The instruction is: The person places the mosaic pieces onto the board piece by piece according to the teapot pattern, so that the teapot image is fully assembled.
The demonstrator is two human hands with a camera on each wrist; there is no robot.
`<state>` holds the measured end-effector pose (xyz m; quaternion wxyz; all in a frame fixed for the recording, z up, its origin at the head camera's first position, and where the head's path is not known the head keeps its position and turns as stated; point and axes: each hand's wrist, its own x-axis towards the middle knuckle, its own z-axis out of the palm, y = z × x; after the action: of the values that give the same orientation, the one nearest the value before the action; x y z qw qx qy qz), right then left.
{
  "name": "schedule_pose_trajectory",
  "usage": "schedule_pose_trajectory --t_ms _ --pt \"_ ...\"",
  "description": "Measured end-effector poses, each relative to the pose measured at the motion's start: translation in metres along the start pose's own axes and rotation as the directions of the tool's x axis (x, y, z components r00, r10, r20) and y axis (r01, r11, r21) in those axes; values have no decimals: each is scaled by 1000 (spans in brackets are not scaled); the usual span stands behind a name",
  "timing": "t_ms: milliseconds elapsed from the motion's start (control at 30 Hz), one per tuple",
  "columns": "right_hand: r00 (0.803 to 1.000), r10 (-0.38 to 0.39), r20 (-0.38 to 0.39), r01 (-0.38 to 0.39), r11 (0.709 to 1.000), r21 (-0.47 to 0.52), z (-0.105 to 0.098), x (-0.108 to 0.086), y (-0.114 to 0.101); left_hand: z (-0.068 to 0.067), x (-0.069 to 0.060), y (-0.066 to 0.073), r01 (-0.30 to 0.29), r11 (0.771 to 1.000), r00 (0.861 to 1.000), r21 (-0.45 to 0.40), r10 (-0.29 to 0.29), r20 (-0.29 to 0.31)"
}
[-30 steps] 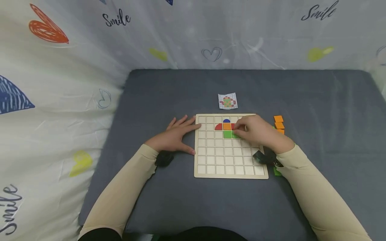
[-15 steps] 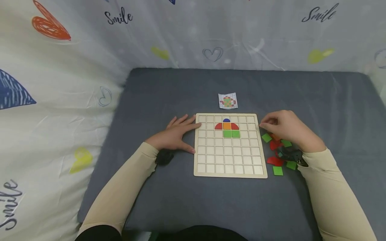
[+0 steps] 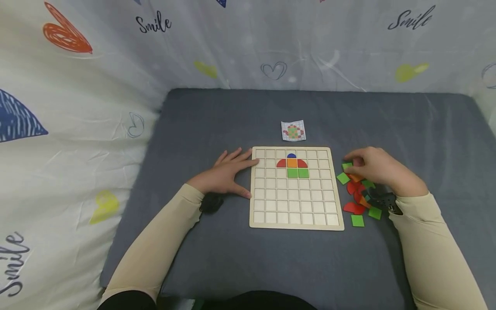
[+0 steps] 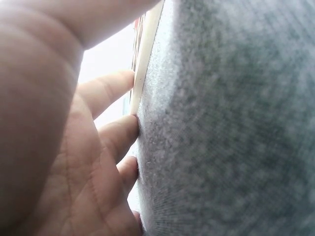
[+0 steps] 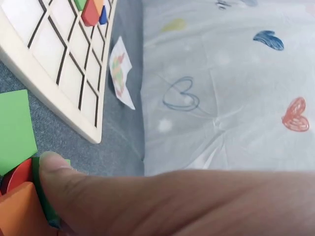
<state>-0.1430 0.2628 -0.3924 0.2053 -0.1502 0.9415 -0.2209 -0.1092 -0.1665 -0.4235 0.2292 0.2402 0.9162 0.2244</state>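
Observation:
A wooden grid board (image 3: 271, 196) lies flat on the grey table. On its upper cells sit a blue half-round tile (image 3: 291, 156), an orange square (image 3: 292, 162), a red curved tile on each side of it (image 3: 281, 163) and two green squares (image 3: 292, 173). My left hand (image 3: 222, 176) is spread along the board's left edge, its fingertips and thumb touching the frame. Right of the board, my right hand (image 3: 377, 168) pinches a green square tile (image 3: 347, 165) among the loose tiles. The thumb presses a tilted green tile in the right wrist view; the other fingertips are hidden there.
Loose green, red and orange tiles (image 3: 352, 208) lie in a heap right of the board, partly under the right wrist. A small pattern card (image 3: 293, 131) lies beyond the board's far edge. A printed curtain (image 3: 232, 43) hangs behind the table.
My right hand has left the board and moved right to the loose tiles, where it grips a green square. The right red tile and second green square are now uncovered. My left hand stays put.

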Motion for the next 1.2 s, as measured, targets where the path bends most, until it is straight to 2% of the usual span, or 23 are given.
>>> schedule_pose_trajectory --t_ms 100,300,533,733,1000,1200 --pt "1000 2 5 -2 1000 5 1 0 0 1 0 -1 -1 1000 1000 0 1 1" --pt "999 -2 -37 2 1000 8 0 0 -3 0 0 -1 0 1000 1000 -3 0 1" --pt "995 -46 -89 44 999 -20 1 6 -18 0 -1 0 11 1000 1000 7 -11 1" --pt "994 -71 -88 69 997 -27 -2 8 -30 0 0 1 8 1000 1000 6 -8 7" --pt "990 -126 -67 126 992 -6 0 16 -56 -2 -1 2 3 1000 1000 -1 -3 7" --pt "977 -208 -46 209 978 4 10 30 -83 -2 0 0 -9 1000 1000 -8 9 4"
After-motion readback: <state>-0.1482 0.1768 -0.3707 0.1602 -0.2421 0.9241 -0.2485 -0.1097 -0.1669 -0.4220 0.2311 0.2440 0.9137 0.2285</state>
